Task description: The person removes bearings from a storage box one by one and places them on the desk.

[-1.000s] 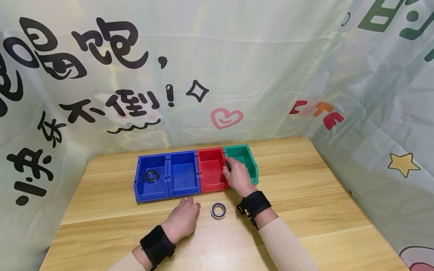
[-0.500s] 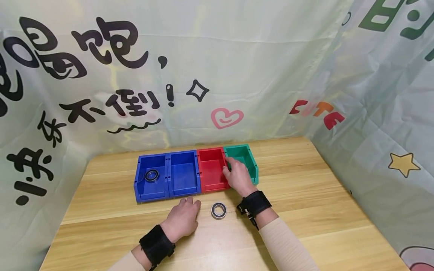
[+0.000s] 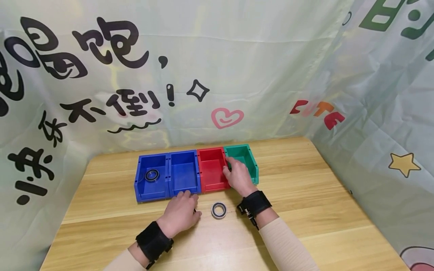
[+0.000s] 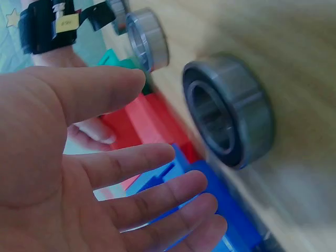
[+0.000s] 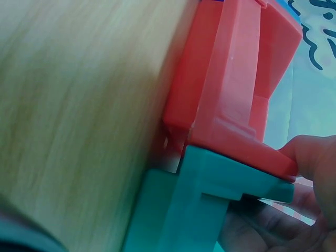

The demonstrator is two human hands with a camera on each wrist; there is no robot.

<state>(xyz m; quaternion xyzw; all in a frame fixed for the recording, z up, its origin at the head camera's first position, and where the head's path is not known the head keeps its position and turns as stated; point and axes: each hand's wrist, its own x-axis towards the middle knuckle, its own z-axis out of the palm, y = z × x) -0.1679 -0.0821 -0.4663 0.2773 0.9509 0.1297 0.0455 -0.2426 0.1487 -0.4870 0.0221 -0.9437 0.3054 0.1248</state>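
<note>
My left hand (image 3: 179, 212) is over the table in front of the blue bins, its fingers extended and thumb apart. In the left wrist view, a ball bearing (image 4: 249, 113) stands out on the wood just beyond those fingertips; the hand mostly hides it from the head view. A second bearing (image 3: 219, 217) lies flat between my two hands. My right hand (image 3: 240, 177) pinches the adjoining walls of the red bin (image 3: 211, 180) and green bin (image 3: 241, 152). Its thumb is on the red side, with other fingers inside the green bin.
Two blue bins (image 3: 184, 175) continue the row to the left, and the leftmost holds a bearing (image 3: 152, 181). Behind the wooden table (image 3: 288, 180) hangs a printed cloth (image 3: 264, 75). A round metallic thing (image 4: 118, 16) is near the right wristband.
My left hand has shifted slightly left and forward, its thumb now apart, with a dark edge showing beside the palm. My right hand keeps its grip on the bins.
</note>
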